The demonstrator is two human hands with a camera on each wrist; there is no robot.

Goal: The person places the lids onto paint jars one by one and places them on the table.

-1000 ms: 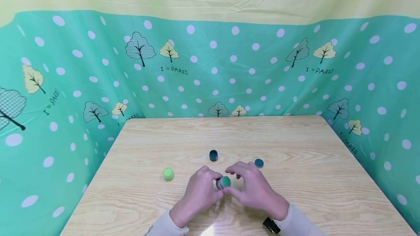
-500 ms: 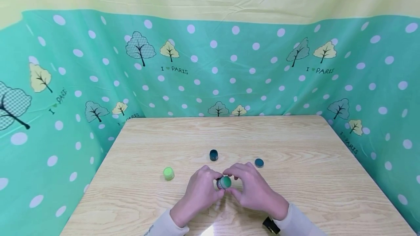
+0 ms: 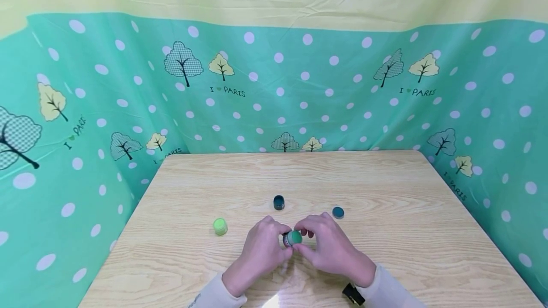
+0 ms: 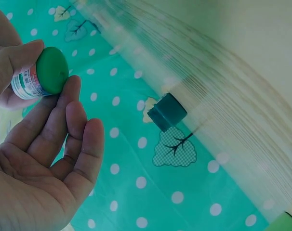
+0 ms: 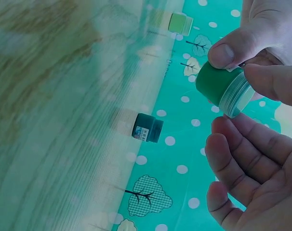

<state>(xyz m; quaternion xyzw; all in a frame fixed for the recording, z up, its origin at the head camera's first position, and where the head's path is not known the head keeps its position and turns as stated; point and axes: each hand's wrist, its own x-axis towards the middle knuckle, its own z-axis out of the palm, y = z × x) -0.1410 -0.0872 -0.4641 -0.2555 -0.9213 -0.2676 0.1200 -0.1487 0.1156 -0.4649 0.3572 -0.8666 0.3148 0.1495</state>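
Note:
A small green paint jar (image 3: 293, 238) with a printed label and a ribbed clear rim is held tilted between both hands. My left hand (image 3: 263, 246) grips its body; in the left wrist view the thumb and index finger pinch the jar (image 4: 52, 70) near its green end. My right hand (image 3: 329, 244) has its thumb and index finger around the rim end, while its other fingers curl loosely beneath in the right wrist view. Beyond the hands stand an open dark teal jar (image 3: 278, 202) and a round teal lid (image 3: 338, 213) lying flat.
A light green jar (image 3: 220, 226) stands left of the hands on the wooden table (image 3: 192, 270). A black fitting (image 3: 354, 293) sits by the right sleeve. Green patterned cloth (image 3: 265, 94) hangs behind and along both sides of the table.
My right fingertips have shifted about the rim, first closing in, then drawing in a little more curled. My left hand and the jar stay nearly in place.

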